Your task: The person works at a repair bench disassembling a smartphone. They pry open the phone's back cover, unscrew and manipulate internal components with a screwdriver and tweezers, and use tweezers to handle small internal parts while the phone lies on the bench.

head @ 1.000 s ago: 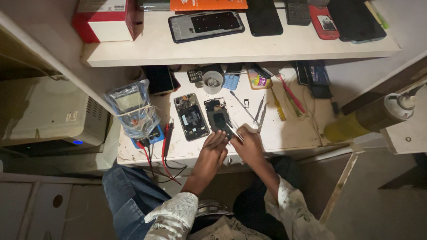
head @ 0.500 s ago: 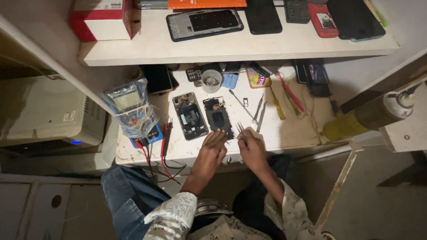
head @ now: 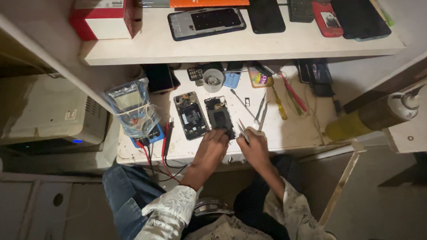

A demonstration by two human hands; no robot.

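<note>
Left hand (head: 214, 141) fingers press the opened phone (head: 219, 116) near the tabletop's (head: 293, 129) front edge; right hand (head: 254, 144) fingers grip tweezers (head: 242, 131).

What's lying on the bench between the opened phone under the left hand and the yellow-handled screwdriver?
In the head view, loose metal tweezers and a thin pry tool lie between the opened black phone and the yellow-handled screwdriver.

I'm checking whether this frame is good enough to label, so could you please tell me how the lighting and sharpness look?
Head view: dim, warm light; the upper shelf shades the back of the worktable; the opened phone, left hand and right hand with tweezers are lit but soft; edges bend slightly; corners fall dark.
</note>
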